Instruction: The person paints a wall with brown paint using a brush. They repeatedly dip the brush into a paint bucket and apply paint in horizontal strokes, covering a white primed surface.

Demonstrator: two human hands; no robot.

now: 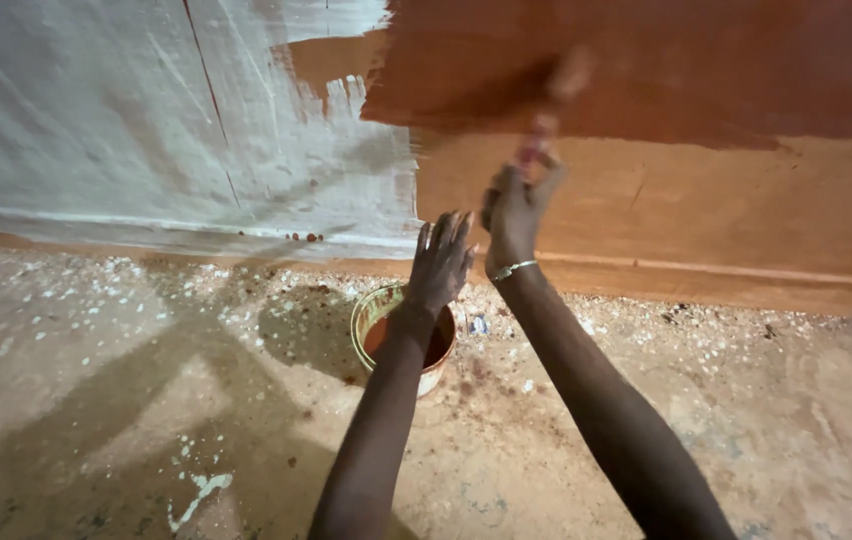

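Observation:
My right hand (516, 212) grips the handle of a paintbrush (546, 120), whose blurred head lies against the wall in the wet, dark brown painted area (646, 70). A thin bracelet circles that wrist. My left hand (441, 260) hovers open, fingers spread, above a round paint tin (371, 322) of brown paint that stands on the floor near the wall. The left forearm hides part of the tin.
The wall's left part (146, 120) is whitish and unpainted; the lower right part (726, 210) is a lighter orange-brown. The concrete floor (146, 400) is speckled with white flakes and brown drips. A ledge runs along the wall's base.

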